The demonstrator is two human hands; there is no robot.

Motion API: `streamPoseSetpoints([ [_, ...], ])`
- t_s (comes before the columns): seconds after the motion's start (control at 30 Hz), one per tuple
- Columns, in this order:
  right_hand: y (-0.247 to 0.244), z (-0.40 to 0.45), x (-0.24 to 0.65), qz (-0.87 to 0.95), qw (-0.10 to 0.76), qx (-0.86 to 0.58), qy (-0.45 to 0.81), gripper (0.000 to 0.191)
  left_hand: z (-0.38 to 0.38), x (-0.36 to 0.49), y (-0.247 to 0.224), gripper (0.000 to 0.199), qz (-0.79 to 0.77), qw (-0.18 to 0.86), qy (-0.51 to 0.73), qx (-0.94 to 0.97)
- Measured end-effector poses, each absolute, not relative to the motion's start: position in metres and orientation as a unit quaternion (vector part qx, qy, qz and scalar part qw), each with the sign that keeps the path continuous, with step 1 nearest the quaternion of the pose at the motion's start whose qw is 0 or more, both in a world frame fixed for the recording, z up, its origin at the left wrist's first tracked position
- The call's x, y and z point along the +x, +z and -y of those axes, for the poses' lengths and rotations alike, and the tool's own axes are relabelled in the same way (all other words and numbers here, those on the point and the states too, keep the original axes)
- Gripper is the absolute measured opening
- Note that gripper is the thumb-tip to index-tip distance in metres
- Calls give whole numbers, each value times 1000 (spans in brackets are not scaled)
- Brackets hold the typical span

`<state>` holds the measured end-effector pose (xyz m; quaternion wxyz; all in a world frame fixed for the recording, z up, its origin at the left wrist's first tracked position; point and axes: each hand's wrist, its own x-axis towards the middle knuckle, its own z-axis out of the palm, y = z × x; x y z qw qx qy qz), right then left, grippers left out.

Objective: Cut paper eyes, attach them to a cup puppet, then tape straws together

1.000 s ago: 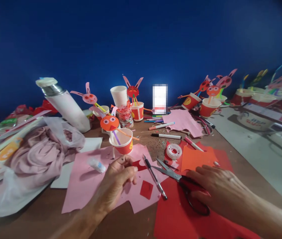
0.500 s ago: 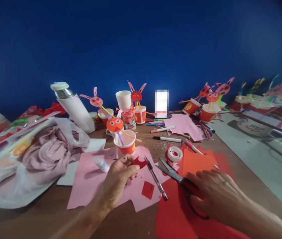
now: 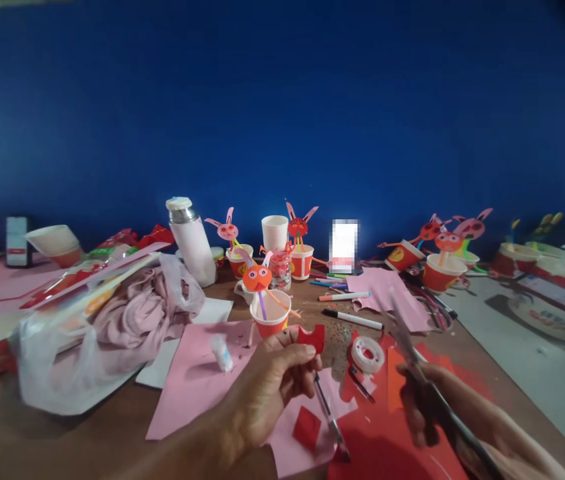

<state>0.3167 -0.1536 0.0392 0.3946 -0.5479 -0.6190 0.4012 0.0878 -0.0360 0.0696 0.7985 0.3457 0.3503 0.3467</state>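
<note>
My left hand (image 3: 282, 363) pinches a small red paper piece (image 3: 312, 338) with a notch cut in its edge, above the pink paper (image 3: 197, 373). My right hand (image 3: 442, 407) is closed on the scissors (image 3: 415, 363), whose blurred blades point up and away over the orange and red sheets. A black pen (image 3: 330, 417) and a red paper square (image 3: 306, 428) lie below my left hand. Just beyond that hand stands a paper cup (image 3: 271, 313) with an orange paper face (image 3: 257, 277) on a straw. To the right is a tape roll (image 3: 367, 354).
A white flask (image 3: 192, 247) and a plastic bag with pink cloth (image 3: 130, 320) are at left. Markers (image 3: 352, 319) lie mid-table. More decorated cups (image 3: 442, 270) line the back right. A glue stick (image 3: 221, 353) stands on the pink paper.
The scissors have risen and turned upward in my right hand. My left hand, with the red piece, has shifted right and down in view. The camera view has moved up and left.
</note>
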Motion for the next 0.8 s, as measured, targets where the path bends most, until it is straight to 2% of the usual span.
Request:
streamPoseSetpoints([
  [0.13,54,132,306,658,417,-482,402,62,36,102,78,14,-321,814,371,311],
  [0.3,54,115,292,670,364,-533,367,62,34,116,82,10,-273,810,389,343],
  [0.43,46,111,287,646,357,-574,355,69,33,122,79,1,-223,815,365,390],
  [0.8,52,103,271,666,369,-553,337,72,31,129,72,5,-264,819,344,375],
])
